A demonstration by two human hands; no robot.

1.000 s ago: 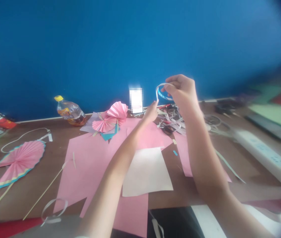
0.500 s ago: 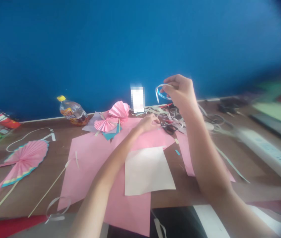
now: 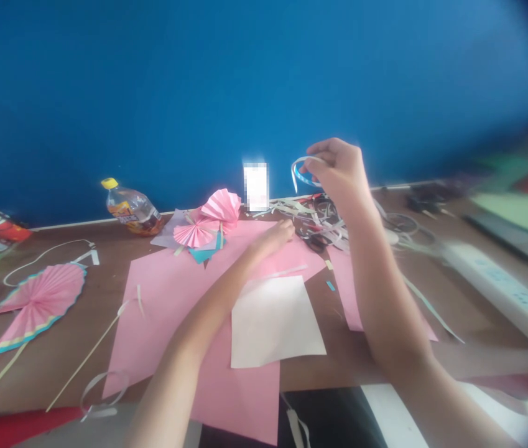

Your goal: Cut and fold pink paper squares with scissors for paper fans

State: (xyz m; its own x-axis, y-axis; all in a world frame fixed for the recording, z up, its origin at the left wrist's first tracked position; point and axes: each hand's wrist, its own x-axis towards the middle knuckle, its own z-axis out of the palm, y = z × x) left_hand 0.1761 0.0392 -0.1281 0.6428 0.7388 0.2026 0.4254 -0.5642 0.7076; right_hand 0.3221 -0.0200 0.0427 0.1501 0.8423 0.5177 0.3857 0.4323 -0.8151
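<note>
Reaching forward over a wooden table, both forearms enter from the bottom edge of the view. Closest in lie a red sheet, a black board and a small white paper loop. Past them, overlapping pink card sheets spread across the table, with a white paper sheet on top and a thin wooden stick alongside. The left hand sits low at the far part of the pink card, just beside a heap of paper scraps. Its fingers are together, though whether they pinch anything is too small to tell. The right hand is raised above the heap, its fingers clamped with the thumb on a narrow blue-and-white paper loop, which stands clear of the table. A pleated pink paper fan lies at the left and a white power strip at the right. What look like dark scissors lie at the heap's edge. Farther off stand pink paper rosettes, a plastic bottle with a yellow cap, and a blue wall.
</note>
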